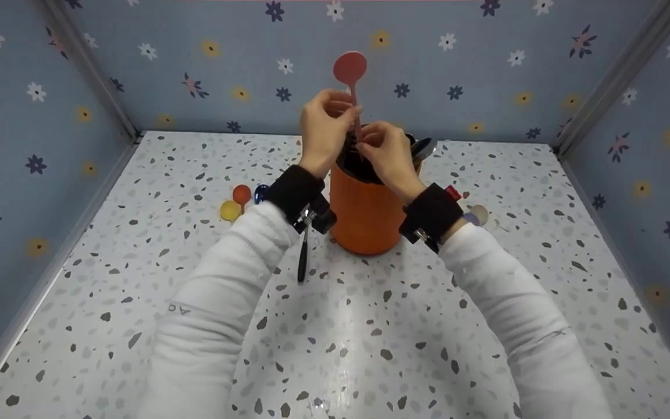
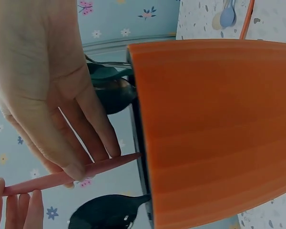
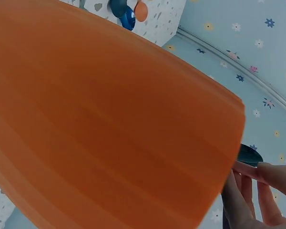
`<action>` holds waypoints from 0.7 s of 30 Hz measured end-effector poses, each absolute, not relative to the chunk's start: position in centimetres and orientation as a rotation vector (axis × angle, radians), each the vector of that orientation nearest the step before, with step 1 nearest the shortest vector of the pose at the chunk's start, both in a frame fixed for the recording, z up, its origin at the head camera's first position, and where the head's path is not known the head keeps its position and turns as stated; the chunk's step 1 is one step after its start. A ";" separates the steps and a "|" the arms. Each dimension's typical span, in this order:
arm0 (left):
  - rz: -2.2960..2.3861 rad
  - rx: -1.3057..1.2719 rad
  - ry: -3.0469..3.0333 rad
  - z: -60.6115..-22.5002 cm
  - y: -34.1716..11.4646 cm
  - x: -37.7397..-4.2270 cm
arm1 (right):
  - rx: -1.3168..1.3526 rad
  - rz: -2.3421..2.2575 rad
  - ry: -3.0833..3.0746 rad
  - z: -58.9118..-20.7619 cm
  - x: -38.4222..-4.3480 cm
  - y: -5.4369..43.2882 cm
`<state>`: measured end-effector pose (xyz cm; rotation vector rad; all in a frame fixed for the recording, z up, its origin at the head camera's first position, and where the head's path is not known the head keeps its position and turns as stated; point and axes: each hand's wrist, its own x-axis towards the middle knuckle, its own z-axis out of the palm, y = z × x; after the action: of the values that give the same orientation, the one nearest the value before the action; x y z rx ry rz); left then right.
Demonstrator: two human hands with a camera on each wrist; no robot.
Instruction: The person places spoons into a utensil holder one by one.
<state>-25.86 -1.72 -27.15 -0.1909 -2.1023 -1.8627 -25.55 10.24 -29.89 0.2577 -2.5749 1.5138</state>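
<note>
In the head view, a pink spoon (image 1: 350, 68) with a round head stands upright above an orange utensil holder (image 1: 367, 218). My left hand (image 1: 324, 128) pinches its handle just below the head. Lower down, at the holder's mouth, my right hand (image 1: 392, 154) pinches the same handle. The left wrist view shows the pink handle (image 2: 52, 181) slanting between both hands, its narrow end at the rim. Dark utensils stick out of the holder, among them a dark green spoon (image 2: 107, 212). The holder's inside is mostly hidden. In the right wrist view my right hand (image 3: 257, 200) is partly cut off.
Left of the holder lie a red spoon (image 1: 242, 194), a yellow spoon (image 1: 230, 210) and a shiny blue one (image 1: 261, 192). A black handle (image 1: 302, 265) lies in front. A beige spoon (image 1: 479, 214) lies at right, partly behind my wrist. Flowered walls (image 1: 370, 75) enclose the speckled table.
</note>
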 end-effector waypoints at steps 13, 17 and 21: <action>-1.849 -0.154 -2.113 -29.6 -1.9 -26.8 | 0.243 1.437 -2.513 -31.3 -25.4 10.1; -1.889 -0.109 -2.074 -29.9 -2.5 -26.9 | 0.287 1.472 -2.524 -31.5 -24.8 10.4; -1.932 -0.083 -2.042 -30.2 -3.4 -26.7 | 0.345 1.515 -2.550 -31.5 -24.1 10.9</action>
<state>-26.70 -3.45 -30.18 -0.0830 -2.0419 -1.9318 -24.08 10.88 -31.50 0.3448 -2.5502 1.5147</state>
